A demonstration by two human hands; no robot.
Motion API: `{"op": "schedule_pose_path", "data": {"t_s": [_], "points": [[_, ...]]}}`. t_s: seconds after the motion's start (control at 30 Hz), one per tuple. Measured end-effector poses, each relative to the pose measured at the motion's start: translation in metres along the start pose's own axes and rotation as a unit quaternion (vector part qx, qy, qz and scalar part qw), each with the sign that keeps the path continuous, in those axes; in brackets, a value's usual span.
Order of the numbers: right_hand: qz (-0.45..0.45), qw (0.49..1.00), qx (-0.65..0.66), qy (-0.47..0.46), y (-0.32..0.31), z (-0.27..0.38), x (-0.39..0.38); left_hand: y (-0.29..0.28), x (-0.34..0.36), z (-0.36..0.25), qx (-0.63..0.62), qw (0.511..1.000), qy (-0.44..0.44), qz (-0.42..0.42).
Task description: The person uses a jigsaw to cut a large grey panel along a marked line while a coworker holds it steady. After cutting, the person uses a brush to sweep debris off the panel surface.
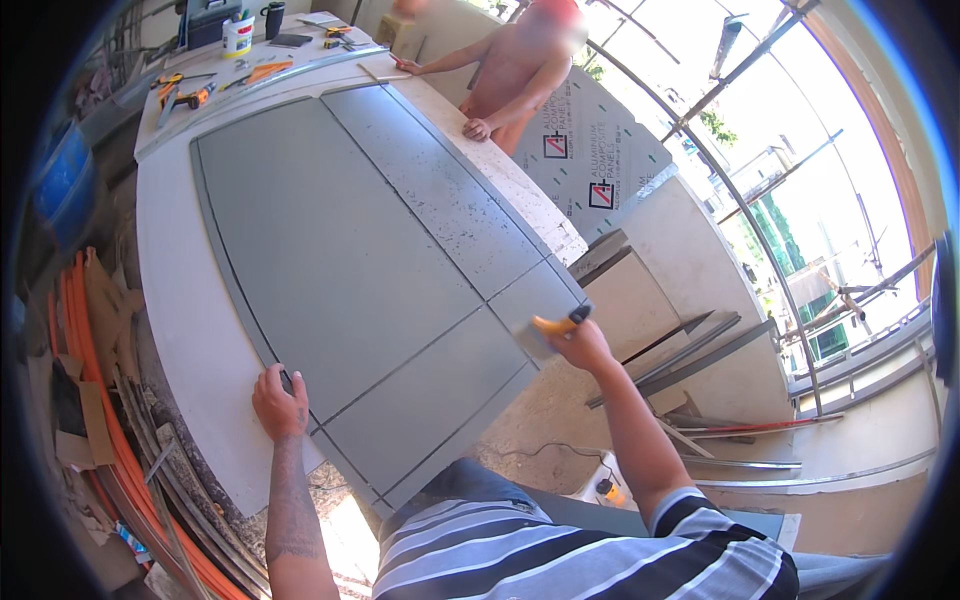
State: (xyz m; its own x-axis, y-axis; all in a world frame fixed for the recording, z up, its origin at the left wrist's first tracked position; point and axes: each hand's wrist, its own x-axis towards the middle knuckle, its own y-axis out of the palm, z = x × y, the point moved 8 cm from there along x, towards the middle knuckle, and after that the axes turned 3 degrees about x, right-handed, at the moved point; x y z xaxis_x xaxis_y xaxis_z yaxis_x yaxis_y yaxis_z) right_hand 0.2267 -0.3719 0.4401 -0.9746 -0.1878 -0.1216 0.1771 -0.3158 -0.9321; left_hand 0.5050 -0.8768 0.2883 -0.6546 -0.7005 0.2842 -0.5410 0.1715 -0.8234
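A large grey panel, crossed by dark grooves and speckled at upper right, lies on a white board on the worktable. My left hand is closed on the panel's left edge near the lower end. My right hand grips a tool with a yellow-and-black handle at the panel's lower right edge; its blade is blurred, so I cannot tell its exact kind.
A co-worker stands across the table, both hands at its edge. Tools, a white bucket and a black cup occupy the far end. Orange tubing and metal strips lie left. Printed boards lean right, near scaffolding.
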Motion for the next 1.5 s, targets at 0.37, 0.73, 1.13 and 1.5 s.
{"op": "schedule_pose_path", "data": {"t_s": [0.37, 0.73, 1.13, 1.5], "points": [[0.348, 0.892, -0.274, -0.086, 0.042, 0.029, 0.0, 0.003, -0.001, 0.009, -0.022, 0.996, -0.086, 0.015], [0.366, 0.823, 0.215, -0.377, 0.184, 0.212, -0.005, 0.024, 0.016, -0.008, 0.054, 0.975, -0.213, -0.039], [-0.21, 0.968, 0.074, 0.117, -0.021, -0.216, 0.315, 0.028, 0.015, -0.024, 0.095, 0.969, -0.218, -0.066], [0.415, 0.836, 0.21, -0.29, 0.142, 0.165, 0.042, 0.03, 0.02, -0.015, 0.138, 0.961, -0.234, -0.052]]}}
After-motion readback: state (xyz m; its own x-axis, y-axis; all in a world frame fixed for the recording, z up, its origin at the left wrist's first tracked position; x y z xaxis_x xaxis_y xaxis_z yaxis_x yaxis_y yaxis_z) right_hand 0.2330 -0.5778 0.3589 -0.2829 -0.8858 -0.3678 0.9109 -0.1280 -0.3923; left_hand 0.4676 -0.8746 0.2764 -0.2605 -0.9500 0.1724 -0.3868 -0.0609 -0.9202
